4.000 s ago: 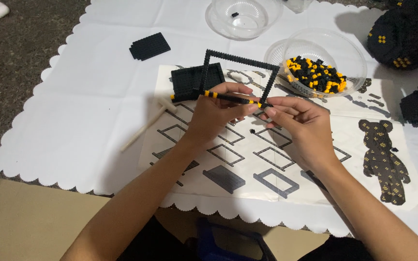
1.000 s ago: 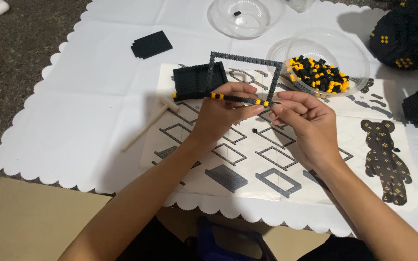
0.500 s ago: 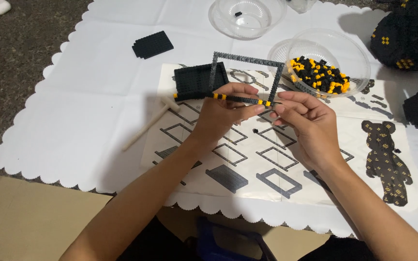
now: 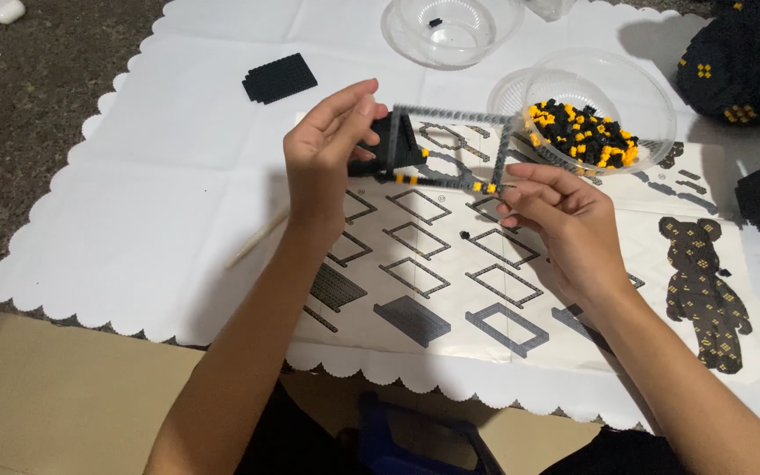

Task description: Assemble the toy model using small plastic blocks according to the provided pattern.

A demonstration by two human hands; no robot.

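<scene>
Both hands held a black brick frame [image 4: 450, 145] with yellow studs above the instruction sheet [image 4: 450, 290]. Left hand [image 4: 323, 154] pinched its left end; right hand [image 4: 556, 220] pinched the lower right corner. Bowl of bricks [image 4: 595, 110] just beyond.

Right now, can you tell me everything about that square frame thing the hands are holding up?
The brick frame is an open rectangle of tiny dark plastic-looking blocks, with a few yellow ones along its near edge. A chunkier black block section sits at its left end. It is lifted off the instruction sheet and slightly blurred. The left hand grips the left end, and the right hand pinches the near right corner with its fingers.
</scene>
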